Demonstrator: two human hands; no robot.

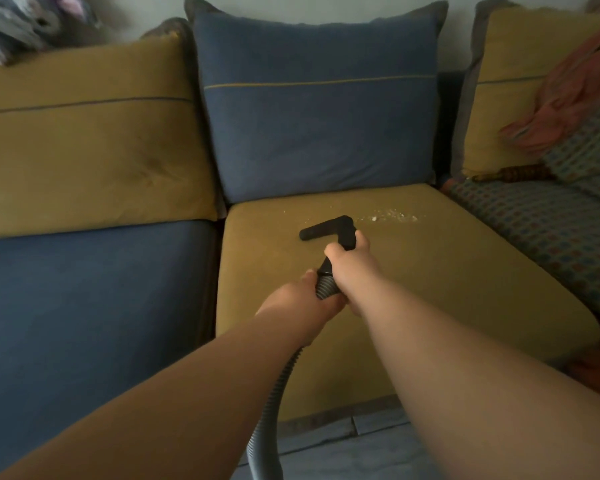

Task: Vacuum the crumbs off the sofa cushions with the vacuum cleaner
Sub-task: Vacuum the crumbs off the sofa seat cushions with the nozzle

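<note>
We face a corner sofa (pixel 326 407) with mustard and blue cushions, set against a pale wall. On the mustard seat cushion (pixel 430 289) in the middle lies a thin scatter of pale crumbs (pixel 390 215), towards the back of the seat. The black nozzle (pixel 323 230) of the vacuum cleaner rests flat on that cushion, just to the left of the crumbs (whether it touches the nearest ones we cannot tell). Our right hand (pixel 349 259) is wrapped tight round the nozzle's neck, thumb on the left side. Just behind it, our left hand (pixel 303 299) clasps the ribbed grey hose (pixel 274 393), which runs down between our forearms to the bottom edge of the view.

Behind the seat stands a blue back cushion (pixel 316 116). To the left sit a mustard back cushion (pixel 84 140) and a blue seat cushion (pixel 84 323), with a blurred plush toy (pixel 21 26) on top. To the right lie a patterned cover (pixel 551 230) and an orange cloth (pixel 575 88).
</note>
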